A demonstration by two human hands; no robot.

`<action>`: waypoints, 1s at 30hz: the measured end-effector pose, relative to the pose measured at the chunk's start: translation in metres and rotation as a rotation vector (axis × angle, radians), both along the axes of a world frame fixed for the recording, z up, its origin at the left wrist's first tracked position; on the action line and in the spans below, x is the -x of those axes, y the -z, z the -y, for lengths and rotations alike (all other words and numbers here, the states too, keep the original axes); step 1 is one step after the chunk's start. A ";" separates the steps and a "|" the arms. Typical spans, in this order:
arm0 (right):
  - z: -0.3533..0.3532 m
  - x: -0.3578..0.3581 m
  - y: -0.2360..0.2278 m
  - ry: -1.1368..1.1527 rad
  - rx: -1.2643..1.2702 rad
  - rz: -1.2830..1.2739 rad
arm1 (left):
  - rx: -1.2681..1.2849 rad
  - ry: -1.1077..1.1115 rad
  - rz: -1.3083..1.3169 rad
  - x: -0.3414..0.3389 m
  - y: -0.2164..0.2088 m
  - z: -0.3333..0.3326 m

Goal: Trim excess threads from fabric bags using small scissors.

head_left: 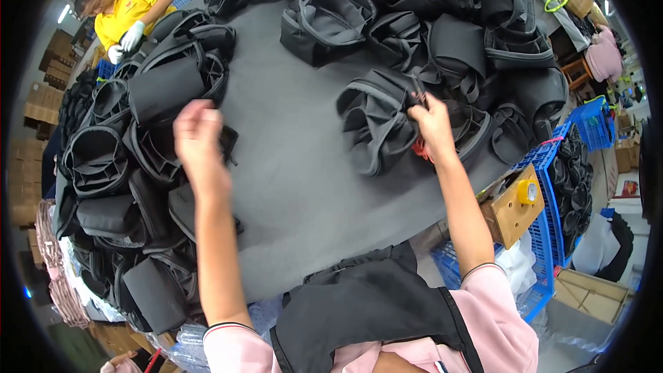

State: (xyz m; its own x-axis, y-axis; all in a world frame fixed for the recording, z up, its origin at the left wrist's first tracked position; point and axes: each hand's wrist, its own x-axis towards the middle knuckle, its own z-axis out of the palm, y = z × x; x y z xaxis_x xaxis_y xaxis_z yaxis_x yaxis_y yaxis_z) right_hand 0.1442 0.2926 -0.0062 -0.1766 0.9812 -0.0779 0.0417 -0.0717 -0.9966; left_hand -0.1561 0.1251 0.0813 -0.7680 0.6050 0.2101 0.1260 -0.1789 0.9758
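My right hand [434, 124] is closed at the right edge of a soft black bag [378, 121], whose open, grey-edged mouth and folded inner dividers show. An orange-red piece [422, 151] shows just below that hand; its kind is hidden. My left hand [200, 135] is smeared by motion above the left pile, next to a black bag with a smooth flat panel [166, 90]. Whether its fingers hold anything cannot be made out.
Black bags [100, 159] crowd the left side of the grey-covered table [276, 186], and more [328, 17] lie heaped at the back and right. A blue crate [552, 200] and a wooden block with a yellow roll [527, 192] stand right. A gloved co-worker [135, 10] works far left.
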 end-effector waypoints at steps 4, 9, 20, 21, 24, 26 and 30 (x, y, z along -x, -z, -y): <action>0.080 0.027 0.007 -0.149 0.386 -0.292 | 0.368 0.358 -0.472 -0.111 0.024 0.029; 0.147 0.024 0.043 -0.415 0.768 -0.178 | 0.743 0.325 -0.389 -0.136 0.072 0.072; 0.195 0.024 0.046 -0.436 0.810 -0.083 | 0.861 0.283 -0.231 -0.154 0.108 0.100; 0.193 0.026 0.048 -0.427 0.810 -0.082 | 0.931 0.247 -0.336 -0.154 0.107 0.096; 0.195 0.027 0.052 -0.417 0.781 -0.106 | 1.021 0.197 -0.380 -0.151 0.110 0.088; 0.198 0.024 0.055 -0.414 0.747 -0.129 | 0.967 0.147 -0.303 -0.150 0.115 0.088; 0.201 0.007 0.063 -0.427 0.309 0.157 | 0.962 0.127 -0.286 -0.148 0.124 0.090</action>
State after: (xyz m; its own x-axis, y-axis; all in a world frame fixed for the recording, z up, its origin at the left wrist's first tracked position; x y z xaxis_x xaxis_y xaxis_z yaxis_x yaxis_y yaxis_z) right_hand 0.1377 0.0913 -0.0694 -0.5171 0.7522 -0.4083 0.2780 -0.3036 -0.9113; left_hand -0.0085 0.0348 -0.0425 -0.6835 0.6880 -0.2438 0.4123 0.6396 0.6487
